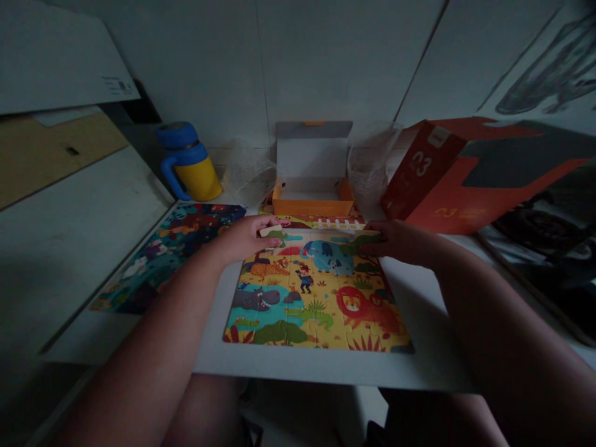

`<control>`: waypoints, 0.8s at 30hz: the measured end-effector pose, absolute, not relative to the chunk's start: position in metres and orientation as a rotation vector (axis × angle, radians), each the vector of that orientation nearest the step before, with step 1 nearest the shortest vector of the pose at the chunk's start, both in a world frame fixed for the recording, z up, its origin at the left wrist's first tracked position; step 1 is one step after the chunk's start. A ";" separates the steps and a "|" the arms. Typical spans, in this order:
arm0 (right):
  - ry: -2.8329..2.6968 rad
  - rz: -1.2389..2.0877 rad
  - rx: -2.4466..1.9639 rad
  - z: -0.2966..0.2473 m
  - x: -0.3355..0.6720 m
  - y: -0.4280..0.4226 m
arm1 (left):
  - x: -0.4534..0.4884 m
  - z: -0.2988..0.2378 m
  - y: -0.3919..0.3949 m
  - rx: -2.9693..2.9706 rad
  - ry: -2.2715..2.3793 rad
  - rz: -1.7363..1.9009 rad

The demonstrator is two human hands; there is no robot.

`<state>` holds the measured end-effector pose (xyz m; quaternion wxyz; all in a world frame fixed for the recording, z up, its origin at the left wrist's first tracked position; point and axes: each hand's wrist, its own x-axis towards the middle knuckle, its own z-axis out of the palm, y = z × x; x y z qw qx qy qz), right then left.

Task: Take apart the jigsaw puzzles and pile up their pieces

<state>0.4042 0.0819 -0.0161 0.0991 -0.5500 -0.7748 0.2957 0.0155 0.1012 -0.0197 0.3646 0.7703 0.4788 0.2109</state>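
A colourful animal jigsaw puzzle (321,298) lies assembled on a white table (433,347), showing an elephant, a lion and a hippo. My left hand (249,234) rests on the puzzle's far left corner, fingers curled over its top edge. At the far right corner my right hand (395,241) lies with fingers pressed on the same top edge. A second, darker puzzle (172,251) sits to the left of the first one.
An open orange box (311,202) stands behind the puzzle. A blue and yellow jug (190,162) is at the back left, crumpled clear plastic bags (251,174) flank the box, and a large red box (447,180) leans at the right.
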 end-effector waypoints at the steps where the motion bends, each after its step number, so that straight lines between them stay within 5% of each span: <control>1: -2.290 0.880 -1.631 -0.017 0.405 0.083 | 0.018 -0.021 0.100 2.014 1.228 0.549; 24: -2.226 0.540 -1.619 -0.032 0.362 0.074 | 0.022 -0.040 0.110 2.468 1.158 0.567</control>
